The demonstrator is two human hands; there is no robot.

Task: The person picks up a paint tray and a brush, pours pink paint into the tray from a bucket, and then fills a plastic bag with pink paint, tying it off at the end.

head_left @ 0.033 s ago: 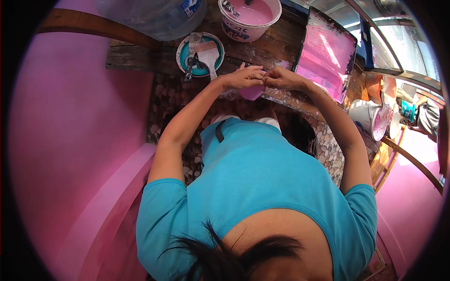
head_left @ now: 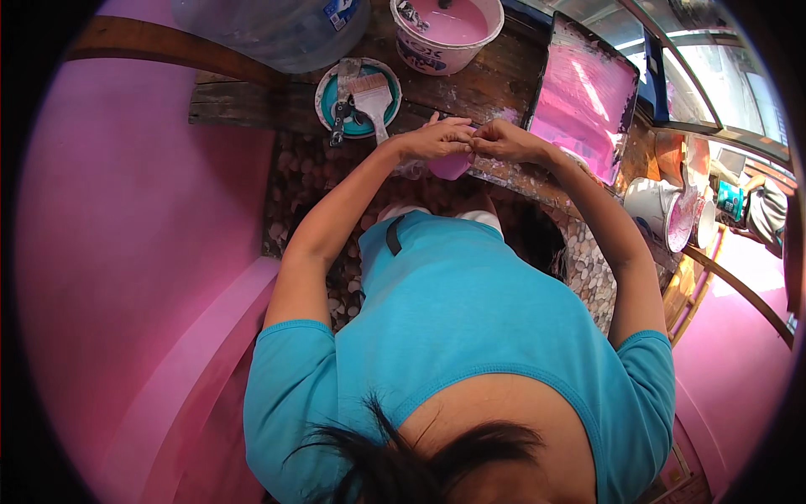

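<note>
Meeting above the near edge of a dark, paint-smeared wooden surface (head_left: pixel 243 105): two bare hands and one small article.

Item one: a smooth, rounded pink article (head_left: pixel 452 166), seemingly soft plastic (its kind is hard to settle, since fingers cover its upper part). Position: below the joined fingertips, just beside the surface's near edge.

Item two: left hand (head_left: pixel 441 139), back upward, fingers bent over the article's top, grip pinching its upper part.

Item three: right hand (head_left: pixel 508 141), curled, thumb and fingers pressed together on the same upper part, touching the left fingertips; how much the pinch takes in is hidden. Holding from both sides at the top presumably steadies the article and leaves its lower part free.

Item four: wide, flat paintbrush with pale bristles and whitish handle (head_left: pixel 373 101), laid across a round teal lid with a white rim (head_left: pixel 359 128), presumably to spare the wood from drips.

Item five: white plastic bucket of pink paint (head_left: pixel 437 60), upright toward the far side.

Item six: black-rimmed rectangular tray coated in pink (head_left: pixel 579 92), to the right of the hands, probably set there for easy reach.
</note>
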